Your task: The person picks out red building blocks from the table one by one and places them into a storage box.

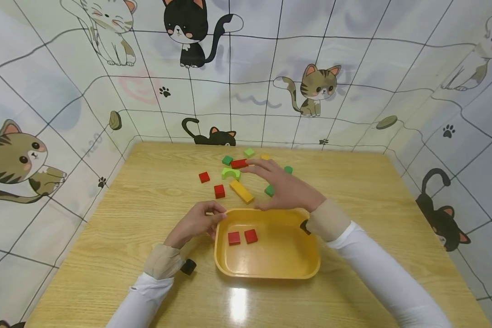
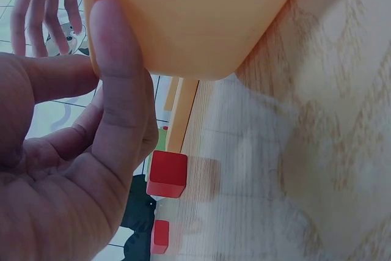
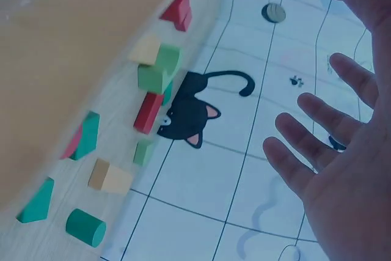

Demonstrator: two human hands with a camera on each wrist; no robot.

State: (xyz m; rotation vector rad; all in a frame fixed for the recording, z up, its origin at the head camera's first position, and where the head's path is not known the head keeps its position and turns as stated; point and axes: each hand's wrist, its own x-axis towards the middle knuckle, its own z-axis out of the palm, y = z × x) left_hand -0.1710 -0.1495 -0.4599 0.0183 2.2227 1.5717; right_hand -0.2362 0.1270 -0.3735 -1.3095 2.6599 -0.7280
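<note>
My left hand (image 1: 198, 223) pinches the yellow rectangular plastic tray (image 1: 284, 257) — 2 red square blocks (image 1: 251, 236) inside — while my right hand (image 1: 289, 186), fingers apart, hovers, seemingly above the tray's far rim.

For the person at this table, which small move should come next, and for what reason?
Probably lower the right hand and pinch the long red block: this hand is open and empty, its fingertips appear close to that block in the head view, and the left hand grips the yellow tray, where two red blocks lie.
</note>
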